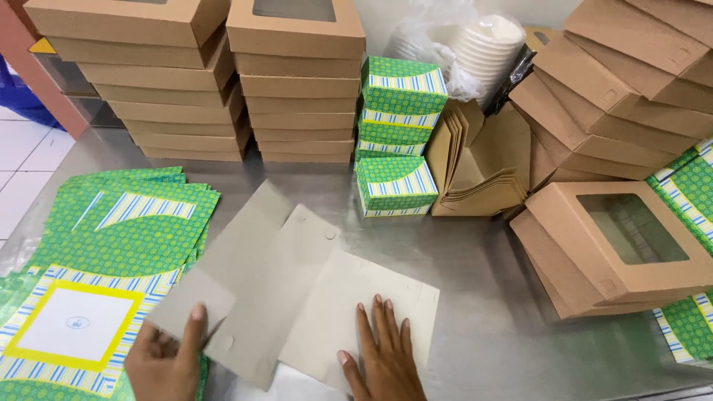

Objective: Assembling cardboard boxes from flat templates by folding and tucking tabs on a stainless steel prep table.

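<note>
A flat unfolded box blank [297,282] lies grey side up on the steel table [490,297]. My left hand [167,364] pinches its left flap near the bottom edge, thumb on top. My right hand [382,356] presses flat on the blank's right panel, fingers spread. To the left lies a pile of flat green patterned blanks [119,230] with striped borders and a white square panel.
Assembled green boxes [401,134] stand stacked behind the blank. Stacks of brown windowed boxes [297,82] fill the back and right, one with a window [616,238] near the right edge. Folded brown cartons [483,163] and bagged white cups [483,44] sit behind.
</note>
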